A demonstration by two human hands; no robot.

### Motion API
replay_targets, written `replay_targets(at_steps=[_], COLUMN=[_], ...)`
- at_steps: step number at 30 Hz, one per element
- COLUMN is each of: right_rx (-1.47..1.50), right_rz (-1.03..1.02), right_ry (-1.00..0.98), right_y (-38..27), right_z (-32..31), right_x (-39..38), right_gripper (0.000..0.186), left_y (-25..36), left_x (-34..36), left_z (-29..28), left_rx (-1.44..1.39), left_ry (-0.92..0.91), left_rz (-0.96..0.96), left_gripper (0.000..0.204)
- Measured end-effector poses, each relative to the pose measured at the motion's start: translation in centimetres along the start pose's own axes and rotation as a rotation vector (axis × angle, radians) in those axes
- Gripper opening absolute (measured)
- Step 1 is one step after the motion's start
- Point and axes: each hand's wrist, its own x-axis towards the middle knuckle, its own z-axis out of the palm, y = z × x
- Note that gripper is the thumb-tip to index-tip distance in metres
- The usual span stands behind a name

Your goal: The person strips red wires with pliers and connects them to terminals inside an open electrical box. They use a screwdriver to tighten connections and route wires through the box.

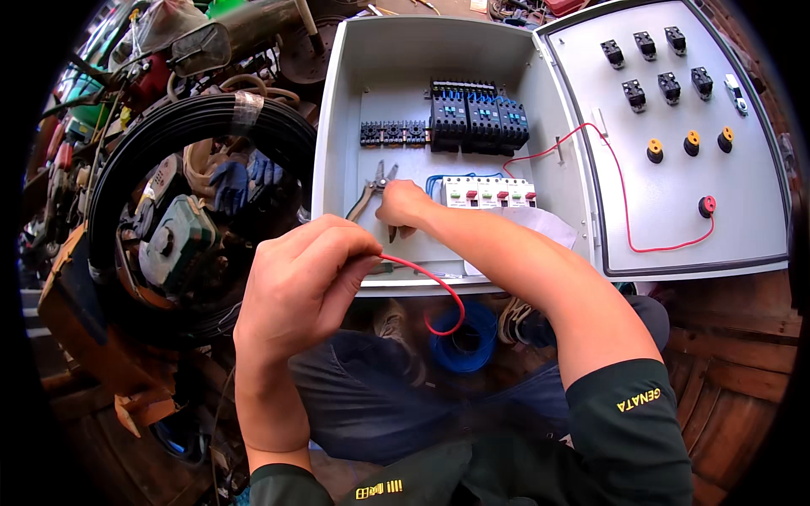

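Note:
My left hand (297, 274) is in front of the electrical cabinet, thumb and fingers pinching the end of a red wire (443, 283). The wire curls down from there towards a blue spool (477, 358) between my legs. Inside the cabinet (331, 160), my right hand (405, 205) is closed at a pair of pliers (381, 181) with spread jaws. One greenish handle shows to the left of the hand; the fingers partly hide the other.
Black contactors (483, 118), relay sockets (393, 133) and white breakers (488, 193) sit on the back plate. Another red wire (624, 185) runs to a red button (707, 206) on the open door (620, 135). A black cable coil (105, 194) and cluttered tools lie left.

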Motion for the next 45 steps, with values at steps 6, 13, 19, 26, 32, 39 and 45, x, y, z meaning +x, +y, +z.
replay_targets(at_steps=[6,13,19,26,32,39,45], right_rx=[0.074,0.311,0.558,0.987,0.953,0.955,0.993], right_rz=[-0.270,-0.778,-0.739,-0.464,-0.543,-0.544,-0.507], right_ry=[0.285,0.794,0.375,0.278,0.209,0.272,0.341], right_y=[-1.5,6.3,9.5,9.1,8.8,7.8,7.4], right_z=[-7.9,-13.8,-4.1,-1.0,-2.1,-1.6,-0.8], right_x=[-8.0,-24.9,-30.7,-31.0,-29.7,-29.2,-29.2], right_gripper=[0.030,0.028,0.026,0.065,0.067,0.058,0.053], left_y=[0.0,2.3,4.3,6.4,6.6,6.6,6.4], left_x=[0.0,2.9,4.3,4.4,3.6,3.3,2.6], left_z=[0.9,4.7,8.0,8.9,9.3,8.3,7.9], left_rx=[-0.046,-0.104,-0.216,-0.319,-0.307,-0.374,-0.519], left_ry=[0.013,0.105,0.158,0.151,0.044,-0.049,-0.059], left_rz=[-0.143,-0.285,-0.349,-0.349,-0.290,-0.347,-0.434], left_gripper=[0.008,0.005,0.008,0.009,0.010,0.008,0.009])
